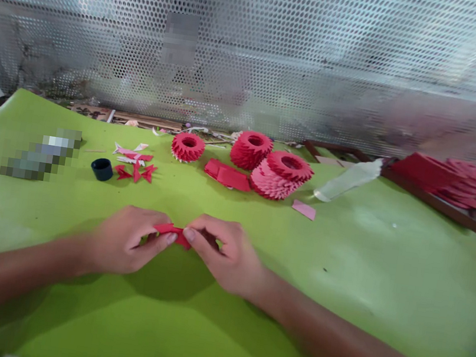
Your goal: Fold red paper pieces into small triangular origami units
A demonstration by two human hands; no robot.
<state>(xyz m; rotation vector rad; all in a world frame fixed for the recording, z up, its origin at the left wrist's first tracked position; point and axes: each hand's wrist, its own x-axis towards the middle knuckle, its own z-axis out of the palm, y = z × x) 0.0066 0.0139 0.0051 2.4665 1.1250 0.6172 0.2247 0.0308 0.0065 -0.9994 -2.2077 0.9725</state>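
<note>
A small piece of folded red paper (183, 238) is pinched between both hands above the green tabletop. My left hand (128, 239) grips its left end with thumb and fingers. On its right end, my right hand (224, 254) closes thumb against forefinger. Beyond the hands lie several folded red and pink paper pieces (136, 172), next to a dark blue ring-shaped roll (101, 169). A stack of red paper rectangles (226, 175) rests farther right. Round it stand ring-shaped assemblies of folded paper: a small red one (187, 148), a taller red one (252, 150) and a red-and-pink one (282, 177).
A pink paper slip (303, 210) and a translucent tapered bottle (348, 181) lie right of the rings. At the far right, a brown tray (435, 200) bears stacked red paper (426, 173). A blurred-out object (41, 153) lies left. Behind rises a perforated metal panel (258, 44).
</note>
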